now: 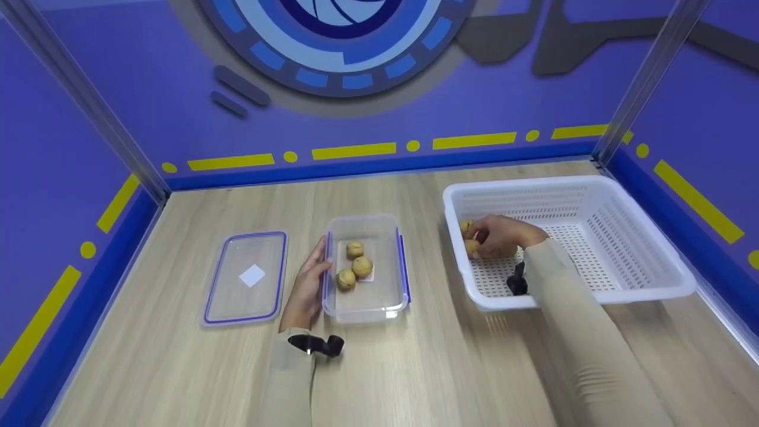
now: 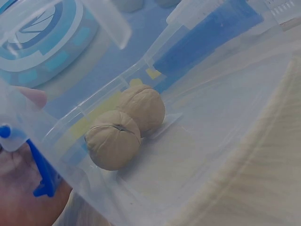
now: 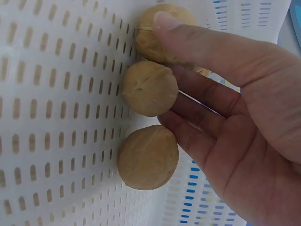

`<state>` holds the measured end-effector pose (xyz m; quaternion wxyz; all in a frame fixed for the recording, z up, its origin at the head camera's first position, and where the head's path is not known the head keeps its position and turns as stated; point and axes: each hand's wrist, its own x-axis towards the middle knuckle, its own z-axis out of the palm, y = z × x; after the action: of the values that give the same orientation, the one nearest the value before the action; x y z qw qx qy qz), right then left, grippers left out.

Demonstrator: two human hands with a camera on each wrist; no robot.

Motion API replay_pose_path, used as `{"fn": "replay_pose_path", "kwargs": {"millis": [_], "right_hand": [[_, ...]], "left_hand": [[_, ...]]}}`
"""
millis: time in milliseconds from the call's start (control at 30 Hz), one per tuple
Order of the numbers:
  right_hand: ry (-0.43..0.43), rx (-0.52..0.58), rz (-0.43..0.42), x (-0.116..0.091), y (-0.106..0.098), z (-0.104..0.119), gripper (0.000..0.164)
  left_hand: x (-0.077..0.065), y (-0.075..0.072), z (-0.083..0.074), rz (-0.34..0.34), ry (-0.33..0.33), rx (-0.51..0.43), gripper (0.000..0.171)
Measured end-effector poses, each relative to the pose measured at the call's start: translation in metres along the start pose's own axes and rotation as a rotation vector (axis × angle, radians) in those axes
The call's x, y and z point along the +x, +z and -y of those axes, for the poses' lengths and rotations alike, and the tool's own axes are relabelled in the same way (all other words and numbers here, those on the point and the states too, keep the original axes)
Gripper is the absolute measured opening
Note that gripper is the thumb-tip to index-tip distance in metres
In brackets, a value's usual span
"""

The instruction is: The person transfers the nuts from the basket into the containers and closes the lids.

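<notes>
A clear plastic food container (image 1: 388, 299) holds three walnuts (image 1: 362, 267); two walnuts (image 2: 113, 140) show in the left wrist view. My left hand (image 1: 305, 290) rests along the container's left wall, fingers fairly straight, thumb at the rim. Inside a white perforated basket (image 1: 605, 298), my right hand (image 1: 501, 236) is by the left wall. In the right wrist view its thumb presses a walnut (image 3: 160, 35), with the index finger hidden behind; the hand pinches it. A second walnut (image 3: 149, 89) and a third walnut (image 3: 148, 157) lie beside the other fingers.
A clear lid (image 1: 237, 296) with a blue seal lies flat on the wooden table (image 1: 367, 373), left of the container. The container's blue latch (image 1: 405, 267) hangs on its right side. Blue printed panels (image 1: 356, 124) enclose the table at the back and sides.
</notes>
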<state>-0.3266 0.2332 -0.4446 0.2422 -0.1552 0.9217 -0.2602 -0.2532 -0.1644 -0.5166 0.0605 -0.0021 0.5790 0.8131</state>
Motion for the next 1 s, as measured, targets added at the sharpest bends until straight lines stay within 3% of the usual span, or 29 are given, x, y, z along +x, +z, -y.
{"fn": "replay_pose_path", "kwargs": {"millis": [300, 467, 1000], "right_hand": [[-0.006, -0.037, -0.013, 0.0008, 0.0017, 0.0002, 0.041], [0.035, -0.038, -0.016, 0.0008, 0.0024, -0.0001, 0.041], [0.047, -0.009, -0.001, -0.0002, -0.0002, 0.0028, 0.042]], "left_hand": [[-0.0009, -0.0018, 0.0004, 0.03, 0.0, 0.027, 0.062], [0.0002, -0.0016, -0.0001, 0.024, 0.002, 0.032, 0.062], [0.0014, -0.0015, -0.0008, 0.01, 0.002, 0.051, 0.061]]}}
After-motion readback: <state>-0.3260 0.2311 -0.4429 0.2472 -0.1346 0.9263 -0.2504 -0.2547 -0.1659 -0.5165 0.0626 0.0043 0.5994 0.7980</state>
